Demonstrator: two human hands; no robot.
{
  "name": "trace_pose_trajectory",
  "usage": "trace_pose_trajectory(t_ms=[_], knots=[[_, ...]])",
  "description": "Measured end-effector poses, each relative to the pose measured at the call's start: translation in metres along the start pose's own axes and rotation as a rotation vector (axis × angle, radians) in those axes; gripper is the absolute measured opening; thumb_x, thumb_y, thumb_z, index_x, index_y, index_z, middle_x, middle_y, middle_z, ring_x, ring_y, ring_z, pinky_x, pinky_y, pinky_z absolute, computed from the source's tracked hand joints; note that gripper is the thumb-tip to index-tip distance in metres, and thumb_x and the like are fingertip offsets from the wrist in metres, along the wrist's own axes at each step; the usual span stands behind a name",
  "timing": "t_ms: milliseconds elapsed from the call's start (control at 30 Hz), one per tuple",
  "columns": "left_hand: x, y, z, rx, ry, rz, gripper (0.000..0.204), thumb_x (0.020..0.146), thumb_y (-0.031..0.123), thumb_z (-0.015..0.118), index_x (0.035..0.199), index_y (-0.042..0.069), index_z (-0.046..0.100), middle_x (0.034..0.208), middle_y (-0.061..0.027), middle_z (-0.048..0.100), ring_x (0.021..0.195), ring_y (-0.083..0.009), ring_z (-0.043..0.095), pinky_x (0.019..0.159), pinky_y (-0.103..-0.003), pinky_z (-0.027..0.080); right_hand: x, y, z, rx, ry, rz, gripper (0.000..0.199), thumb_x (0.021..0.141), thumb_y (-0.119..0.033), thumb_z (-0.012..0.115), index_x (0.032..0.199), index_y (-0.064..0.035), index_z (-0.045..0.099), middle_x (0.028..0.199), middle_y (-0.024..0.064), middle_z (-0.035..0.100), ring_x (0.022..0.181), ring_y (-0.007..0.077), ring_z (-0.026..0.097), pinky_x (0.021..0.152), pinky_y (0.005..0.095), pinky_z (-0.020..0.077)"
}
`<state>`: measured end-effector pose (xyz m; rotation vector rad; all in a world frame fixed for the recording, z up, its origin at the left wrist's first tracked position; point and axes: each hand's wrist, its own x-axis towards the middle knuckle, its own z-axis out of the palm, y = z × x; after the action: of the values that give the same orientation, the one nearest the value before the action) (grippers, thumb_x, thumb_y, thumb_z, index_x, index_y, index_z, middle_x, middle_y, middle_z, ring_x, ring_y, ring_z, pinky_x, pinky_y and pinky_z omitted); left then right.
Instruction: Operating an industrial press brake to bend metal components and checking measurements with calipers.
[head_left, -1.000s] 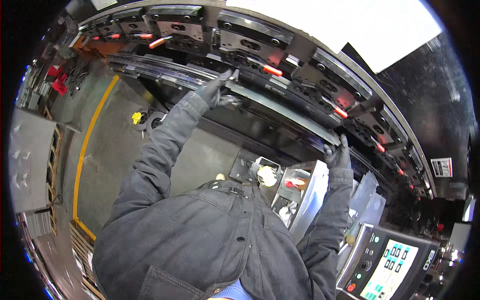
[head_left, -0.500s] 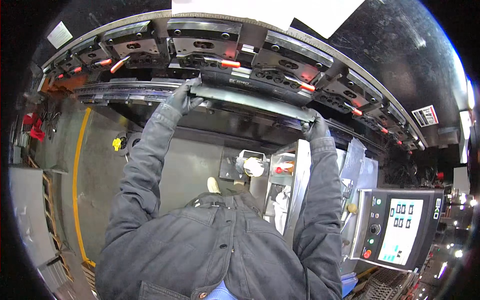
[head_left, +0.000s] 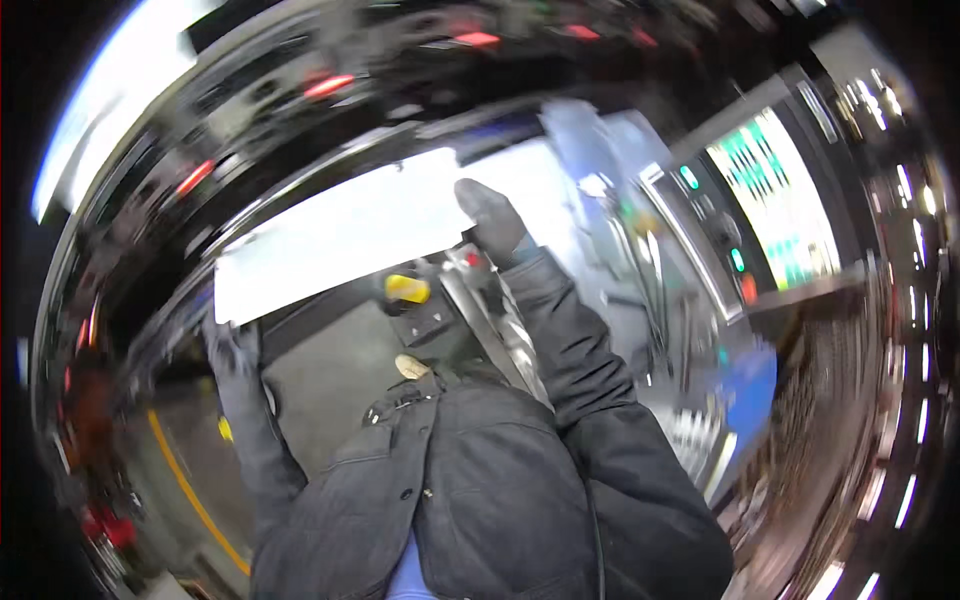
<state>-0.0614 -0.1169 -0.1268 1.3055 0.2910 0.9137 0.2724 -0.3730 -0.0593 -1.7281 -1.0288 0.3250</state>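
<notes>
A long metal sheet strip point(head_left: 340, 235), glaring bright white, spans the space in front of me between my two gloved hands, sloping up to the right. My left hand point(head_left: 230, 345) grips its left end from below; blur and the strip partly hide the fingers. At the other end my right hand point(head_left: 490, 215) is closed on the edge, thumb side up. Behind the strip runs the press brake point(head_left: 270, 115), with red-handled clamps smeared by motion.
To the right stands a control panel point(head_left: 770, 200) with a lit screen. Beside it are a grey work surface point(head_left: 640, 300) with tools and a blue bin point(head_left: 745, 400). Below the strip are a foot pedal point(head_left: 420, 325) and a yellow object point(head_left: 407, 289). A yellow line point(head_left: 190, 490) crosses the floor.
My view has swung to the right, bringing the control panel closer to the middle. The strip has come away from the press brake and tilted, its broad face now showing, still between both hands.
</notes>
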Motion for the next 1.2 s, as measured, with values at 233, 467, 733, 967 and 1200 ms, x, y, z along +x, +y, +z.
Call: trace_pose_trajectory(t_ms=[233, 467, 733, 967, 1200], knots=[[0.009, -0.012, 0.151, -1.082, -0.072, -0.642, 0.04, 0.09, 0.024, 0.052, 0.124, 0.004, 0.044, 0.125, -0.0111, 0.048, 0.094, -0.0166, 0.059, 0.092, -0.034, 0.044, -0.157, -0.062, -0.029, 0.033, -0.053, -0.13, 0.037, 0.082, -0.02, 0.058, 0.113, -0.0005, 0.052, 0.103, 0.013, 0.06, 0.081, 0.0154, 0.057, 0.071, 0.0273, 0.0454], [0.004, -0.02, 0.219, -0.925, -0.118, -0.872, 0.031, 0.091, 0.026, 0.052, 0.111, 0.002, 0.052, 0.104, -0.0101, 0.061, 0.078, -0.0118, 0.061, 0.079, -0.022, 0.046, -0.308, 0.068, -0.101, -0.311, 0.726, 0.57, 0.038, 0.08, -0.021, 0.059, 0.114, -0.0065, 0.053, 0.084, 0.007, 0.057, 0.064, 0.0167, 0.054, 0.055, 0.0301, 0.0459], [-0.009, -0.059, 0.215, -0.878, -0.205, -0.964, 0.031, 0.091, 0.025, 0.051, 0.107, -0.002, 0.052, 0.098, -0.0109, 0.063, 0.072, -0.0108, 0.06, 0.07, -0.02, 0.047, -0.215, 0.055, -0.096, -0.907, 0.322, 0.936, 0.044, 0.085, -0.041, 0.047, 0.113, -0.0079, 0.051, 0.092, 0.0134, 0.059, 0.072, 0.0315, 0.059, 0.067, 0.0422, 0.0475], [-0.033, -0.025, 0.236, -0.747, -0.185, -0.961, 0.031, 0.092, 0.024, 0.049, 0.109, -0.003, 0.05, 0.097, -0.0127, 0.062, 0.079, -0.0155, 0.062, 0.076, -0.026, 0.051, -0.204, 0.138, -0.117, -0.717, 0.236, 0.962, 0.039, 0.085, -0.038, 0.043, 0.112, -0.0118, 0.052, 0.095, 0.0138, 0.058, 0.083, 0.0335, 0.058, 0.074, 0.0442, 0.0463], [-0.025, -0.049, 0.2, -1.057, -0.24, -1.093, 0.041, 0.091, 0.017, 0.046, 0.124, -0.006, 0.038, 0.118, -0.0216, 0.05, 0.105, -0.0283, 0.053, 0.096, -0.036, 0.042, -0.179, 0.115, -0.139, -1.175, -0.446, 0.581, 0.028, 0.081, -0.03, 0.048, 0.102, -0.0133, 0.056, 0.094, 0.0107, 0.059, 0.088, 0.0316, 0.057, 0.077, 0.0421, 0.0452]])
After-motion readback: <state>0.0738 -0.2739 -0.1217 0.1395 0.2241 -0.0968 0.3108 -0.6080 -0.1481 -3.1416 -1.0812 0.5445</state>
